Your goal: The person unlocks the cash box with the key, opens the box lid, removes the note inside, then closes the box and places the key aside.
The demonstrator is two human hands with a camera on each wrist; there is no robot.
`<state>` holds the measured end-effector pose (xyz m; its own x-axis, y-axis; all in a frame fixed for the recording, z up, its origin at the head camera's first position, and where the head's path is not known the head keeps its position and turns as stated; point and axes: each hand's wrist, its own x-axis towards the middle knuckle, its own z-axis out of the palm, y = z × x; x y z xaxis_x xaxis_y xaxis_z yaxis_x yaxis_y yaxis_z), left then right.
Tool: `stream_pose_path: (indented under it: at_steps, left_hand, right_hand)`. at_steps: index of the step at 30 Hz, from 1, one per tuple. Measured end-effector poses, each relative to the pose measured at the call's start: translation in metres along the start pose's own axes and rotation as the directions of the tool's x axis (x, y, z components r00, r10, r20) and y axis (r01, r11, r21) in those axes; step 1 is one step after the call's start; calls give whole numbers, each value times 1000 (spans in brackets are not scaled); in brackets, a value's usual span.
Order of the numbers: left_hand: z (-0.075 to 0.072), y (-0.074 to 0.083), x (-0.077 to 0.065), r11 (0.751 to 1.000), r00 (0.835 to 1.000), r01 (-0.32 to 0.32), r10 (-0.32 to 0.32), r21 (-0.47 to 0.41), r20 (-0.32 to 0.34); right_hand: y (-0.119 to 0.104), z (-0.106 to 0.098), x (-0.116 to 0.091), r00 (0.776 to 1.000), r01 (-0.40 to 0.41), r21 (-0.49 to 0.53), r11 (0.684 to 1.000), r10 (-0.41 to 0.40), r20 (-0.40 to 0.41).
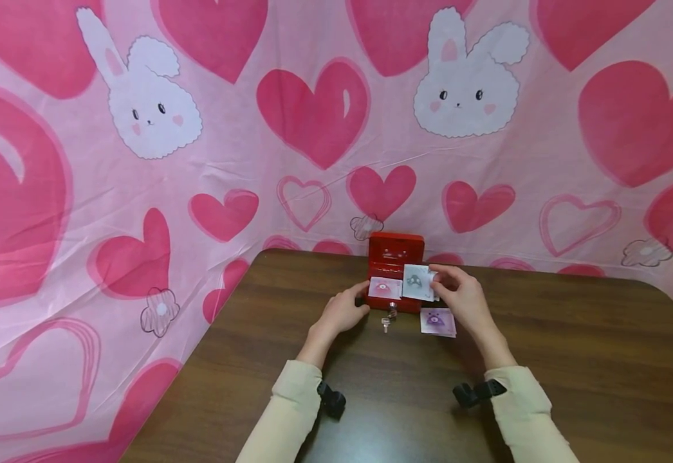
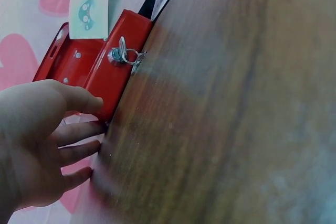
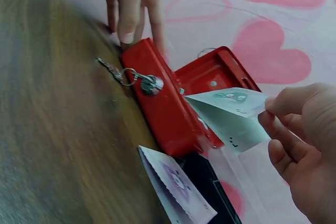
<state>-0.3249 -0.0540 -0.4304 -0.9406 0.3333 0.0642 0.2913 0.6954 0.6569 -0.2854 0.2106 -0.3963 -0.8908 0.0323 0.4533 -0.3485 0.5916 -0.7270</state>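
A small red metal cash box [image 1: 396,270] stands with its lid raised at the back of the table. My left hand [image 1: 342,311] rests against its left end, fingers nearly straight and thumb touching the front corner. With thumb and fingers, my right hand [image 1: 465,301] pinches a folded pale green card [image 1: 419,283] bearing a grey-green creature, held over the box's right half. A pinkish card [image 1: 385,287] shows at the box's left half. In the lock [image 3: 152,84] at the front sits a key, with another key [image 1: 385,325] hanging from its ring.
A folded purple card [image 1: 438,321] stands right of the box's front. Beside it in the right wrist view is a black flat-sided object [image 3: 214,184], partly covered. The brown wooden table [image 1: 574,360] meets a pink heart-patterned cloth [image 1: 319,193] behind.
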Motion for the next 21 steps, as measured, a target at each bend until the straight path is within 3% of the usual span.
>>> stream_pose_path:
  at_steps: [12, 21]
  left_hand:
    - [3, 0, 1, 1000, 1000, -3, 3, -2, 5]
    - [2, 0, 3, 1000, 1000, 2, -2, -24, 8]
  right_hand:
    - [8, -22, 0, 993, -45, 29, 999, 42, 108]
    - [8, -32, 3, 991, -44, 62, 997, 35, 130]
